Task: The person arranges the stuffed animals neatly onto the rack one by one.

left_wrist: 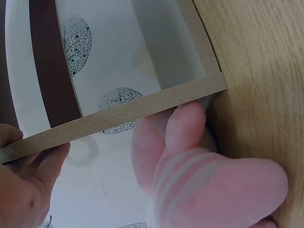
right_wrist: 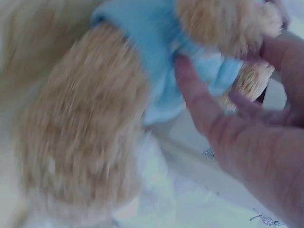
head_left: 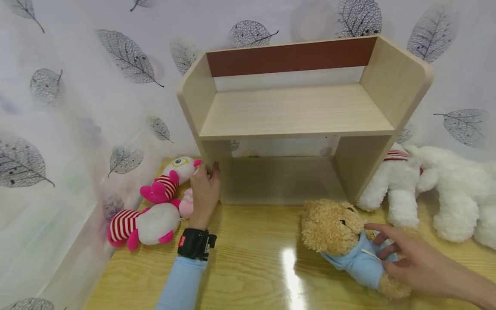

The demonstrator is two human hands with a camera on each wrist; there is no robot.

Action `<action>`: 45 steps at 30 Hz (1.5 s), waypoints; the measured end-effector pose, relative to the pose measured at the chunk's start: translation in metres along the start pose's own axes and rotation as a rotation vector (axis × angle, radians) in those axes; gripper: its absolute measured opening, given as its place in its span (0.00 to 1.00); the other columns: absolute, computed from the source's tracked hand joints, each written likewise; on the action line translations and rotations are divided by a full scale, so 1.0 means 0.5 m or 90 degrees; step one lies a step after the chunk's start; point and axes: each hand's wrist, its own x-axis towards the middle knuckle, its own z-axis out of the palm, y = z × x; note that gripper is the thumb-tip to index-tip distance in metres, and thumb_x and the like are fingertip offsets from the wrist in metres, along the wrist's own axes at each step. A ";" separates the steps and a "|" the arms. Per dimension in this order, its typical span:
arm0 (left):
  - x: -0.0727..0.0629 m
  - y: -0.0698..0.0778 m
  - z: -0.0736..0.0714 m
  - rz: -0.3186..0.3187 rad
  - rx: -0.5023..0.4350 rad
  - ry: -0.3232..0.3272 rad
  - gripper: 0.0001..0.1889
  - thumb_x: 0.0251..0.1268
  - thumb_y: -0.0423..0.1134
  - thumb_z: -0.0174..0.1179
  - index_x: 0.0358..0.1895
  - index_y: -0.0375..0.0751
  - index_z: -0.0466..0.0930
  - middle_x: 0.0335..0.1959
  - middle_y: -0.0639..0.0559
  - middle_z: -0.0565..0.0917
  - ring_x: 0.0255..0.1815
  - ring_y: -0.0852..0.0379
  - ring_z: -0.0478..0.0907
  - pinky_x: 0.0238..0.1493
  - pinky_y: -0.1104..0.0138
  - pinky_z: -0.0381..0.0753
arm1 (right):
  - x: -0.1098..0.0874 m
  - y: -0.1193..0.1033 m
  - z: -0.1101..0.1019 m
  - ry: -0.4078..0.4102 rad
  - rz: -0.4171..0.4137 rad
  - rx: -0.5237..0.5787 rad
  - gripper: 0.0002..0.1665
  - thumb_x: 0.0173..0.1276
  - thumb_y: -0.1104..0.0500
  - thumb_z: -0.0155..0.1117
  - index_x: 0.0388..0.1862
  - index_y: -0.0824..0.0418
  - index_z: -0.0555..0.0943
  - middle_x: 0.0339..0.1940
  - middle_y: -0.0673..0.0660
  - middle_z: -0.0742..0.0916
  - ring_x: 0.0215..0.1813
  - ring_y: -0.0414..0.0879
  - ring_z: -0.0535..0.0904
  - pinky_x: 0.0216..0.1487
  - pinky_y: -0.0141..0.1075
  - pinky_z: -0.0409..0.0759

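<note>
A small wooden desktop shelf with two levels and a red-brown back strip stands on the table. My left hand grips the edge of its left side panel, thumb and fingers on opposite faces. A tan teddy bear in a light blue hoodie lies tilted on the table, in front of the shelf's right end. Around the bear's body are the curled fingers of my right hand. The thumb presses into the hoodie, while part of the grip is hidden and blurred.
Left of the shelf lie pink-and-white striped plush toys, with a paler pink plush close against the side panel. White fluffy plush toys sit at the right. Behind hangs a leaf-print curtain. Wooden tabletop extends in front.
</note>
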 end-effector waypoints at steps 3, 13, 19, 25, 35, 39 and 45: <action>0.001 -0.001 0.003 0.005 0.003 0.002 0.13 0.76 0.38 0.56 0.43 0.28 0.80 0.30 0.34 0.83 0.29 0.43 0.77 0.31 0.58 0.73 | 0.000 0.022 -0.012 -0.028 0.012 -0.071 0.51 0.49 0.75 0.69 0.74 0.74 0.62 0.57 0.71 0.79 0.43 0.25 0.74 0.30 0.29 0.75; -0.001 0.000 0.007 0.006 0.005 0.013 0.13 0.75 0.39 0.57 0.35 0.29 0.78 0.25 0.37 0.79 0.26 0.45 0.74 0.28 0.60 0.69 | -0.003 0.075 0.017 -0.054 0.103 -0.280 0.57 0.43 0.61 0.83 0.71 0.74 0.65 0.67 0.75 0.77 0.63 0.72 0.77 0.53 0.61 0.79; 0.000 -0.005 0.007 -0.001 -0.002 0.012 0.12 0.76 0.38 0.57 0.43 0.28 0.80 0.31 0.34 0.84 0.28 0.44 0.78 0.30 0.59 0.73 | 0.006 0.068 0.022 -0.069 0.164 -0.291 0.60 0.44 0.59 0.83 0.73 0.74 0.63 0.68 0.78 0.75 0.66 0.76 0.72 0.57 0.70 0.71; -0.001 -0.006 0.007 0.002 -0.006 0.007 0.13 0.76 0.38 0.57 0.45 0.28 0.81 0.32 0.34 0.85 0.29 0.44 0.79 0.30 0.59 0.74 | 0.005 0.045 0.029 0.035 0.112 -0.326 0.52 0.38 0.56 0.82 0.67 0.63 0.72 0.60 0.58 0.85 0.52 0.51 0.85 0.53 0.62 0.74; 0.002 -0.004 0.002 0.008 0.001 0.011 0.12 0.75 0.37 0.57 0.44 0.28 0.80 0.32 0.33 0.84 0.31 0.41 0.81 0.32 0.56 0.76 | 0.013 0.019 0.057 0.142 0.051 -0.391 0.48 0.32 0.43 0.86 0.52 0.57 0.75 0.45 0.51 0.83 0.47 0.50 0.80 0.44 0.56 0.77; 0.002 -0.005 0.002 0.023 0.004 0.028 0.12 0.74 0.37 0.58 0.36 0.29 0.78 0.26 0.35 0.80 0.28 0.41 0.76 0.31 0.57 0.72 | 0.028 0.019 0.056 0.231 -0.021 -0.474 0.48 0.29 0.43 0.84 0.50 0.60 0.75 0.42 0.54 0.82 0.48 0.54 0.78 0.39 0.53 0.72; 0.003 -0.009 0.005 0.052 0.013 0.052 0.15 0.73 0.36 0.59 0.27 0.31 0.72 0.21 0.38 0.75 0.24 0.43 0.71 0.29 0.58 0.67 | 0.044 0.023 0.040 0.219 -0.042 -0.555 0.55 0.26 0.44 0.85 0.54 0.67 0.73 0.44 0.61 0.80 0.47 0.58 0.78 0.41 0.56 0.70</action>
